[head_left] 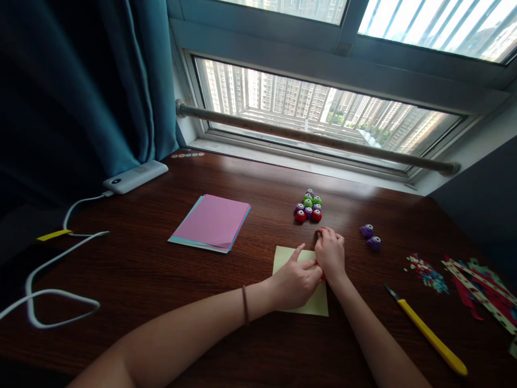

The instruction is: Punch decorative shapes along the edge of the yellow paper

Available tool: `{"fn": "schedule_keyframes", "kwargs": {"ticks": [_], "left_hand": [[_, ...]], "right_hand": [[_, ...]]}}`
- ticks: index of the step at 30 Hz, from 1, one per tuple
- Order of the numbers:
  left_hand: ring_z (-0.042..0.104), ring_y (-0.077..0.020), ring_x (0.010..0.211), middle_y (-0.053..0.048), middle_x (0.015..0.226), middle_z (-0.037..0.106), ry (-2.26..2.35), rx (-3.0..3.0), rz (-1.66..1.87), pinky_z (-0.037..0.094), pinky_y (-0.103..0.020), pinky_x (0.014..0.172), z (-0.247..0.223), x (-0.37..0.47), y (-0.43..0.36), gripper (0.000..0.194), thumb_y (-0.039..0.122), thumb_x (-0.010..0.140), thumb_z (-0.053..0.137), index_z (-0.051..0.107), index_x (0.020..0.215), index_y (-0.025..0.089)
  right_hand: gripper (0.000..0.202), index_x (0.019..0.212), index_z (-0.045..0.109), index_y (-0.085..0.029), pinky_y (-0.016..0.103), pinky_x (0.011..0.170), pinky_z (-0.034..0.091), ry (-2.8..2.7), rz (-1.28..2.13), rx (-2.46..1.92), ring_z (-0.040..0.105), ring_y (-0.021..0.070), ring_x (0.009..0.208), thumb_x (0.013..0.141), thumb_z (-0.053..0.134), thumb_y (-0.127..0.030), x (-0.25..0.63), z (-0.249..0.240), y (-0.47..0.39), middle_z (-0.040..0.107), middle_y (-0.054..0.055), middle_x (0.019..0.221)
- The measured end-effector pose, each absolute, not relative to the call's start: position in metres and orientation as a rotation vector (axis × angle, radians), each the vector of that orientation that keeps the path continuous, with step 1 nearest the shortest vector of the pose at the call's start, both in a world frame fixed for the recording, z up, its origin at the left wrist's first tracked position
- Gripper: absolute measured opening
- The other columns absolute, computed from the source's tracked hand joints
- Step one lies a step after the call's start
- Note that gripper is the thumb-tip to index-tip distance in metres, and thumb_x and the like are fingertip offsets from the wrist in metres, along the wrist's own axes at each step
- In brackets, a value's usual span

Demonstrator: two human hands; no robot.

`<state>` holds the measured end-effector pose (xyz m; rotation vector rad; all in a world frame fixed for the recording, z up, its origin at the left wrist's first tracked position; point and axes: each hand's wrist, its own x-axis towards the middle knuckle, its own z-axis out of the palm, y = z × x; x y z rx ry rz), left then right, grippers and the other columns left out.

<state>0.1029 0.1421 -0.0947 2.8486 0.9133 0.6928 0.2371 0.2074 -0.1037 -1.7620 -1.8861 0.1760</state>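
A pale yellow square of paper (302,311) lies on the table, with my left hand (297,281) resting over it. Its thumb stands out, and the bent fingertips meet my right palm around a small red piece (323,277), mostly hidden, coloured like the red craft punches. My right hand (330,256) sits at the paper's right edge with its fingers curled; what they close on is hidden. Just beyond the hands stands a cluster of small craft punches (308,206) in red, purple and green. Two purple punches (370,237) stand apart to the right.
Coloured paper sheets (214,218) are stacked at left, pink on top. A yellow-handled craft knife (432,337) lies right, near paper bits (428,272) and punched strips (480,288). A white power bank (137,177) with a white cable (60,292) is at far left.
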Motion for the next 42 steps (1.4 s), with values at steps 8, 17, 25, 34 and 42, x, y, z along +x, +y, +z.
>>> {"fn": "schedule_keyframes", "kwargs": {"ticks": [8,17,25,34,42], "left_hand": [[0.047,-0.0189,0.111,-0.009,0.102,0.059,0.856,2.819,0.741,-0.004,-0.051,0.107,-0.095,0.102,0.141,0.022,0.011,0.091,0.034,0.047,0.108,0.007],[0.031,-0.0190,0.126,-0.011,0.124,0.051,0.826,2.750,0.755,-0.007,-0.050,0.107,-0.095,0.100,0.139,0.037,0.012,0.094,0.033,0.031,0.131,0.008],[0.019,-0.0159,0.131,-0.007,0.134,0.041,0.895,2.672,0.707,-0.001,-0.047,0.109,-0.089,0.099,0.139,0.046,0.011,0.093,0.034,0.020,0.136,0.012],[0.029,-0.0221,0.126,-0.009,0.135,0.038,1.074,2.611,0.565,0.019,-0.040,0.107,-0.092,0.099,0.142,0.069,0.033,0.082,0.064,0.025,0.134,0.011],[0.030,-0.0223,0.126,-0.010,0.132,0.042,1.098,2.595,0.545,0.021,-0.041,0.107,-0.094,0.098,0.141,0.064,0.036,0.083,0.061,0.028,0.133,0.012]], "right_hand": [[0.028,0.094,0.060,-0.013,0.043,0.091,0.033,-1.849,0.318,-1.604,0.049,0.0290,0.095,0.082,0.035,-0.015,0.240,-0.101,0.214,0.058,0.014,0.100],[0.027,0.103,0.056,-0.017,0.029,0.073,0.047,-1.734,0.824,-1.238,0.058,0.0182,0.081,0.090,0.044,-0.038,0.289,-0.073,0.189,0.062,0.006,0.096],[0.043,0.113,0.053,-0.024,0.028,0.069,0.041,-2.047,1.061,-1.086,0.051,0.0178,0.080,0.076,0.070,-0.037,0.331,-0.088,0.158,0.057,0.001,0.093],[0.021,0.100,0.060,-0.025,0.027,0.073,0.042,-2.197,0.885,-1.093,0.052,0.0168,0.088,0.080,0.063,-0.018,0.321,-0.084,0.159,0.056,0.000,0.099],[0.020,0.100,0.061,-0.024,0.027,0.064,0.043,-2.097,0.803,-1.208,0.054,0.0161,0.077,0.081,0.063,-0.026,0.340,-0.086,0.167,0.057,0.001,0.096]]}}
